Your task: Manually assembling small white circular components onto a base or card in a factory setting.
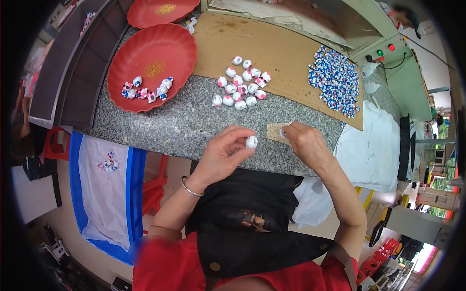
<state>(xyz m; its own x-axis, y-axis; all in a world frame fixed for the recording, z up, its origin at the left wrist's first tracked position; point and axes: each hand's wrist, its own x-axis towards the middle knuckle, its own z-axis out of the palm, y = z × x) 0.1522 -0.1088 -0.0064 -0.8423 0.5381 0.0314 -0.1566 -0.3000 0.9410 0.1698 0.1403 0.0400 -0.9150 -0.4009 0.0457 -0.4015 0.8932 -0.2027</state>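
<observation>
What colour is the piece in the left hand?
The piece is mostly white, best in head view.

Far red scalloped plate [141, 15]: is running off the top edge. Tiny blue-and-white pieces [334, 80]: are showing too small to tell singly. White piece [282, 132]: is hiding partly behind right hand [307, 143].

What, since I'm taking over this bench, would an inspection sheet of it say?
Surface: speckled grey counter, partly covered by cardboard.
Work pieces: white-and-pink balls grouped mid-counter; more in the front red tray; small blue, white and red pieces heaped on the cardboard.
Clutter: white sheeting at the right end.
Hands: left hand pinches one ball; right hand is at the tan block, its grip unclear.
Cables: black cable by the green machine.
Surroundings: blue-rimmed bin, lower left.
</observation>
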